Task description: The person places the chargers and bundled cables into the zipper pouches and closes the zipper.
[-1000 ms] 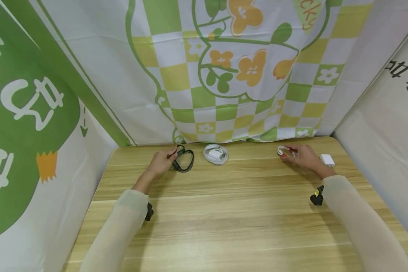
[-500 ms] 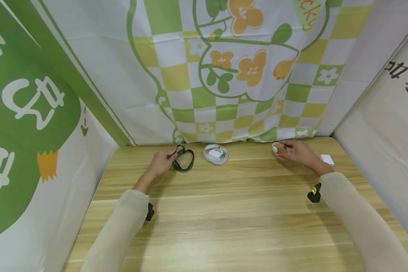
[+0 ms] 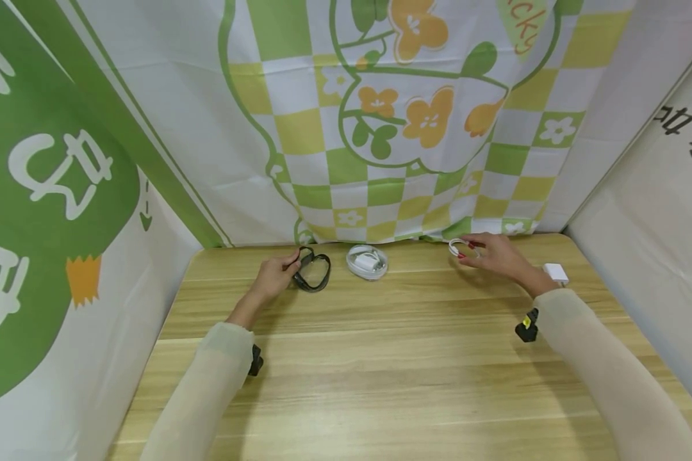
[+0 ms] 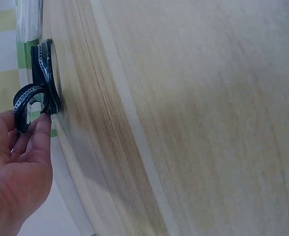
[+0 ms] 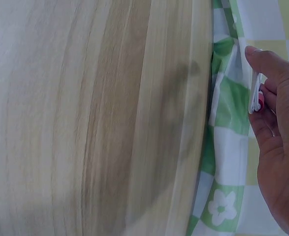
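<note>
In the head view, my left hand point(image 3: 272, 278) pinches one side of a black coiled cable point(image 3: 327, 276) near the table's back edge. The left wrist view shows the black cable point(image 4: 45, 73) with pale chain-like marks, one loop between thumb and fingers. On the right, my right hand point(image 3: 498, 256) holds a small white looped cable point(image 3: 453, 246) between thumb and fingertips, with red showing at the tips. In the right wrist view the white cable point(image 5: 255, 96) appears edge-on, held over the back edge, and the hand's shadow falls on the wood.
Between the hands lies a white coiled cable with a plug point(image 3: 366, 262). A white power adapter point(image 3: 555, 273) sits behind the right wrist, near the right edge of the wooden table point(image 3: 380, 358). A checked cloth point(image 3: 380, 192) hangs right behind the table.
My right hand has moved left along the back edge, carrying the white looped cable away from the adapter. The left hand and the black cable stay in place.
</note>
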Available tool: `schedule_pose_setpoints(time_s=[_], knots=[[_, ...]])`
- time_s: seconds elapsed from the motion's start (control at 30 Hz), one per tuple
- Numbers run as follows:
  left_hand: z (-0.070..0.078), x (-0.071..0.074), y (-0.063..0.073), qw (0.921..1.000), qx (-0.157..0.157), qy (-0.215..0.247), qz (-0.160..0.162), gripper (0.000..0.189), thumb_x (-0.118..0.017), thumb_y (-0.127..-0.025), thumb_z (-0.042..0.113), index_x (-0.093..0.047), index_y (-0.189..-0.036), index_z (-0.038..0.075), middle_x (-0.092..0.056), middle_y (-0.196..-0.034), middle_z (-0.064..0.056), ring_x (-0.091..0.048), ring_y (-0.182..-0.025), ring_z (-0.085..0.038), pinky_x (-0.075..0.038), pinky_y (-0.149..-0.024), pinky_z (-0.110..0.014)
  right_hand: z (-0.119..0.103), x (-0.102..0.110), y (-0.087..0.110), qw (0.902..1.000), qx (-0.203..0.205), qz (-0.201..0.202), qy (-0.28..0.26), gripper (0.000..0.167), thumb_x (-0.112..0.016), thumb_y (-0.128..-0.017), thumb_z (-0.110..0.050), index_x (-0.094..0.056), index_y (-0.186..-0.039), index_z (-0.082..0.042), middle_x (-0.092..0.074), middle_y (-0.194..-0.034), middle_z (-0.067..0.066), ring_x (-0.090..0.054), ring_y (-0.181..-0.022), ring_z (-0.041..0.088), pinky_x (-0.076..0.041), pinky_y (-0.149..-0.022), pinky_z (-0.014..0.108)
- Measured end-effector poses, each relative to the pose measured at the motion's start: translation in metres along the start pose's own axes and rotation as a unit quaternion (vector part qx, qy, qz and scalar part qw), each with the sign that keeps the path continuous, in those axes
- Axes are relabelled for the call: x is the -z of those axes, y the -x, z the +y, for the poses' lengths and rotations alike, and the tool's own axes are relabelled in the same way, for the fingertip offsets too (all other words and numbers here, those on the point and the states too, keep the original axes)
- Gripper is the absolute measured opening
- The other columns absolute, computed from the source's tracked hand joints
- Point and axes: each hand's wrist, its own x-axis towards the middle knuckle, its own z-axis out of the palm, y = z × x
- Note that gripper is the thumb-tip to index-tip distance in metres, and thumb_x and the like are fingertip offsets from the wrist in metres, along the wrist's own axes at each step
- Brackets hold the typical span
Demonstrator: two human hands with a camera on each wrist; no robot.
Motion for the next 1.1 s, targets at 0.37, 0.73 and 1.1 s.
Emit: schedule_pose_setpoints(time_s=[0.37, 0.73, 1.1], knots=[[0.002, -0.002, 0.000, 0.9999, 0.001, 0.011, 0.007, 0.043, -0.056, -0.111, 0.013, -0.051, -0.151, -0.002, -0.052, -0.150, -0.022, -0.062, -0.131, -0.040, -0.056, -0.103, -0.049, -0.015, -0.004, -0.011, 0.9985, 0.051, 0.018, -0.003, 0.057, -0.090, -0.085, -0.020, -0.070, -0.135, 0.001, -0.076, -0.101, 0.016, -0.062, -0.081, 0.027, -0.051, -0.075, 0.045], [0.001, 0.000, 0.003, 0.9999, 0.009, 0.013, 0.003, 0.044, -0.055, -0.111, 0.013, -0.049, -0.152, -0.002, -0.050, -0.153, -0.021, -0.060, -0.133, -0.041, -0.054, -0.105, -0.049, -0.036, -0.008, -0.022, 0.9975, 0.069, 0.013, -0.005, 0.059, -0.090, -0.086, -0.021, -0.069, -0.136, 0.003, -0.077, -0.111, 0.021, -0.066, -0.084, 0.027, -0.053, -0.077, 0.048], [-0.001, -0.003, 0.003, 0.9998, 0.012, 0.015, 0.003, 0.044, -0.055, -0.112, 0.015, -0.049, -0.153, 0.001, -0.051, -0.153, -0.020, -0.062, -0.131, -0.040, -0.056, -0.103, -0.049, -0.057, -0.017, -0.031, 0.9948, 0.097, 0.023, -0.022, 0.055, -0.092, -0.084, -0.016, -0.072, -0.131, 0.002, -0.077, -0.114, 0.020, -0.068, -0.085, 0.027, -0.055, -0.076, 0.046]])
